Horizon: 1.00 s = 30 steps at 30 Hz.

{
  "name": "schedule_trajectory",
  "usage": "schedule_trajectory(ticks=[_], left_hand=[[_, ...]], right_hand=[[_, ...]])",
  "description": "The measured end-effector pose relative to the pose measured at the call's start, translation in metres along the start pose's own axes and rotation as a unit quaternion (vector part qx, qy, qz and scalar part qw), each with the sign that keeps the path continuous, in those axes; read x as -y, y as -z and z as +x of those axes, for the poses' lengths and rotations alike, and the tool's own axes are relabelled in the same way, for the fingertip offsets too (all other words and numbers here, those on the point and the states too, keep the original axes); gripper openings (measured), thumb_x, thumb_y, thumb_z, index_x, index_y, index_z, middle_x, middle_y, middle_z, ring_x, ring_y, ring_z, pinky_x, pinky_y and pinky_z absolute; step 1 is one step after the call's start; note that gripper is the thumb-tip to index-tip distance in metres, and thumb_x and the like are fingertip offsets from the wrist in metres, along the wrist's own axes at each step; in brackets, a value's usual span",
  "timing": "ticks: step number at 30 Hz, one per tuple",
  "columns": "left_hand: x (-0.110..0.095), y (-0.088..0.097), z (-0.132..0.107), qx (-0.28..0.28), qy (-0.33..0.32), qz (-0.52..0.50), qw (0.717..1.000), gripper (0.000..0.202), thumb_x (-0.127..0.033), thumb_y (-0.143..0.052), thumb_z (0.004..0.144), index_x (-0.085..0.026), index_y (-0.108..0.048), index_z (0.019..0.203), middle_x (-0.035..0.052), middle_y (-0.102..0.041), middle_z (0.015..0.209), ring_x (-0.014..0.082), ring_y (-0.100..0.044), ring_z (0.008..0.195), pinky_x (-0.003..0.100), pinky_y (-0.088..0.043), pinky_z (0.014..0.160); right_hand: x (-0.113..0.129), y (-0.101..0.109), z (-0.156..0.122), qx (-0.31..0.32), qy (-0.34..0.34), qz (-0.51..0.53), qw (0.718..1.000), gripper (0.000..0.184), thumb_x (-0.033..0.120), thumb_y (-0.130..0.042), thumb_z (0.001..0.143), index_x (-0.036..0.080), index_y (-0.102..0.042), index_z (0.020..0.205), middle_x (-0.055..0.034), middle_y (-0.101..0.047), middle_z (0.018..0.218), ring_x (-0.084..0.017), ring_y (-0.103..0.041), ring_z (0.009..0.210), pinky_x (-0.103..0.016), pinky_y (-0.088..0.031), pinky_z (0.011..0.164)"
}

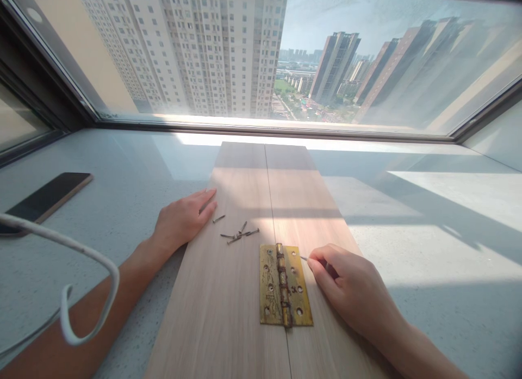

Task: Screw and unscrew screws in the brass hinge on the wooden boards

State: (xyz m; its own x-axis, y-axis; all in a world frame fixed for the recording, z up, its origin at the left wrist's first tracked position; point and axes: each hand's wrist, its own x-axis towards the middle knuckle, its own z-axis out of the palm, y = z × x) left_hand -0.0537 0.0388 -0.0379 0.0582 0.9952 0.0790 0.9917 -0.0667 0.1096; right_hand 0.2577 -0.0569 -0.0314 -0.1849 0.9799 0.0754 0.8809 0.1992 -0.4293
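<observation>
the right hand [354, 289] pinches a thin screw [304, 258] between thumb and forefinger, at two o'clock of the brassy hinge [284, 286]; it should be light, rigid, easily dropped, best held by one end. the hinge, flat across the boards [220, 314], looks stiff and weightier: take its plate edges. at ten o'clock, the left hand [183, 218] lies with fingers outstretched against the board edge, seemingly gripping nothing.

No text, label, brand or number can be read. The dark marks on the left half of the hinge [284, 286] cannot be made out as letters or figures. Nothing is legible on the phone [45, 201] at left or the far buildings [228, 53].
</observation>
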Motion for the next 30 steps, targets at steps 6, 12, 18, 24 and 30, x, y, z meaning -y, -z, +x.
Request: schedule_trajectory(ticks=[6, 12, 18, 24, 30], left_hand=[[-0.001, 0.000, 0.000, 0.002, 0.000, -0.001, 1.000, 0.050, -0.048, -0.027, 0.093, -0.035, -0.044, 0.137, -0.0055, -0.050, 0.139, 0.0276, -0.056, 0.117, 0.041, -0.050, 0.086], [0.002, -0.001, 0.001, 0.007, -0.001, -0.007, 1.000, 0.051, -0.051, -0.026, 0.092, -0.035, -0.044, 0.137, -0.0052, -0.048, 0.140, 0.0280, -0.055, 0.118, 0.040, -0.049, 0.086], [0.007, -0.001, 0.003, 0.026, -0.015, -0.024, 0.999, 0.057, -0.058, -0.030, 0.090, -0.033, -0.042, 0.139, -0.0031, -0.045, 0.143, 0.0279, -0.053, 0.121, 0.037, -0.047, 0.089], [0.011, -0.003, 0.004, 0.021, -0.022, -0.034, 0.999, 0.056, -0.058, -0.032, 0.089, -0.033, -0.045, 0.138, -0.0013, -0.048, 0.141, 0.0278, -0.053, 0.121, 0.038, -0.045, 0.094], [0.015, -0.007, 0.004, 0.009, -0.028, -0.045, 0.999, 0.055, -0.059, -0.033, 0.089, -0.033, -0.047, 0.136, -0.0007, -0.050, 0.139, 0.0268, -0.054, 0.120, 0.036, -0.045, 0.094]], right_hand=[[-0.001, -0.001, -0.003, 0.001, 0.007, 0.005, 1.000, 0.021, 0.032, -0.044, 0.090, 0.023, -0.061, 0.080, -0.0003, -0.065, 0.077, -0.018, -0.057, 0.069, -0.031, -0.038, 0.062], [0.000, 0.004, 0.000, -0.005, -0.005, 0.002, 1.000, 0.023, 0.033, -0.045, 0.090, 0.023, -0.062, 0.079, -0.0008, -0.066, 0.076, -0.019, -0.059, 0.067, -0.032, -0.040, 0.061], [-0.027, 0.015, 0.002, -0.058, 0.000, 0.056, 0.997, 0.023, 0.034, -0.046, 0.089, 0.024, -0.064, 0.079, -0.0037, -0.071, 0.099, -0.024, -0.062, 0.098, -0.042, -0.043, 0.090], [-0.041, 0.009, -0.003, -0.028, -0.020, 0.120, 0.992, 0.016, 0.033, -0.051, 0.088, 0.024, -0.063, 0.084, -0.0041, -0.064, 0.124, -0.025, -0.046, 0.128, -0.044, -0.033, 0.108], [-0.038, 0.010, -0.003, -0.033, -0.041, 0.131, 0.990, 0.017, 0.035, -0.051, 0.087, 0.024, -0.063, 0.082, -0.0037, -0.065, 0.123, -0.024, -0.047, 0.127, -0.045, -0.033, 0.108]])
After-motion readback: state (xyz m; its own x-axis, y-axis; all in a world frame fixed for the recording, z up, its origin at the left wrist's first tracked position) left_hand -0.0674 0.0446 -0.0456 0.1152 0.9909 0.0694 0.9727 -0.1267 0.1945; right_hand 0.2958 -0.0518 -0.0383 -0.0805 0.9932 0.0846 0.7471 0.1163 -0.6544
